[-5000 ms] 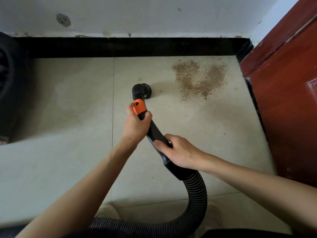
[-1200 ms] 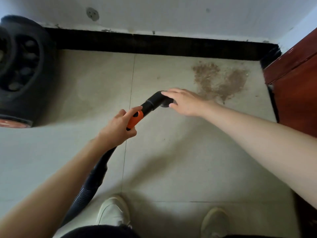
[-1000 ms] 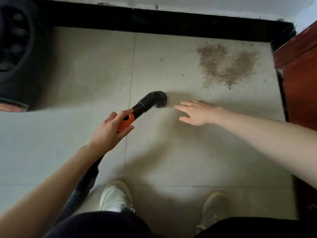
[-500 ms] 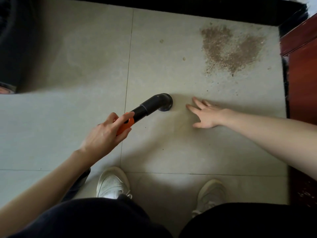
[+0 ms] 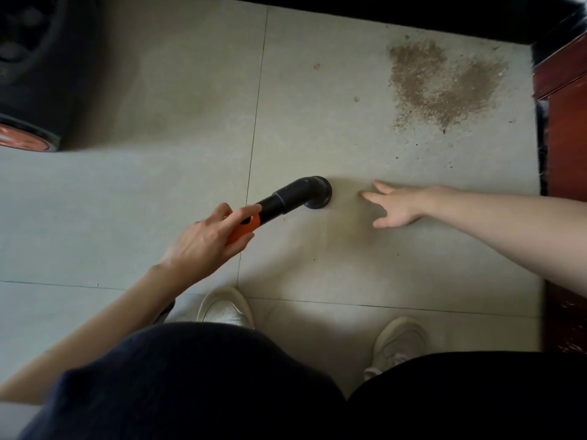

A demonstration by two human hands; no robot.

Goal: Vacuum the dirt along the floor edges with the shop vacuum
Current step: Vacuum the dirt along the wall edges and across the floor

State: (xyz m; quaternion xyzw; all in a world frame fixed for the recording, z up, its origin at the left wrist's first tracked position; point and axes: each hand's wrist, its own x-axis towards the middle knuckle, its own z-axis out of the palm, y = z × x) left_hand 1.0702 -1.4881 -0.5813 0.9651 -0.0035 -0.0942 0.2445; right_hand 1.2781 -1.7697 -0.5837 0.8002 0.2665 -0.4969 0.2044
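A black vacuum nozzle (image 5: 305, 193) with a bent elbow end points down at the pale floor tile in the middle of the view. My left hand (image 5: 206, 239) grips its orange collar (image 5: 243, 228) from behind. My right hand (image 5: 394, 204) hovers open just right of the nozzle, fingers spread and pointing left, holding nothing. A brown patch of dirt (image 5: 441, 81) lies on the tile at the upper right, close to the black skirting (image 5: 413, 14) and well beyond the nozzle. The hose is hidden behind my left arm.
The black shop vacuum body (image 5: 35, 74) with an orange rim stands at the far left. A red-brown door (image 5: 565, 122) lines the right side. My two white shoes (image 5: 227, 308) (image 5: 400, 341) stand on the tile below the nozzle.
My right hand let go of the nozzle end and drew back to its right, now open. The view tilted down toward my shoes. The left hand keeps its hold.
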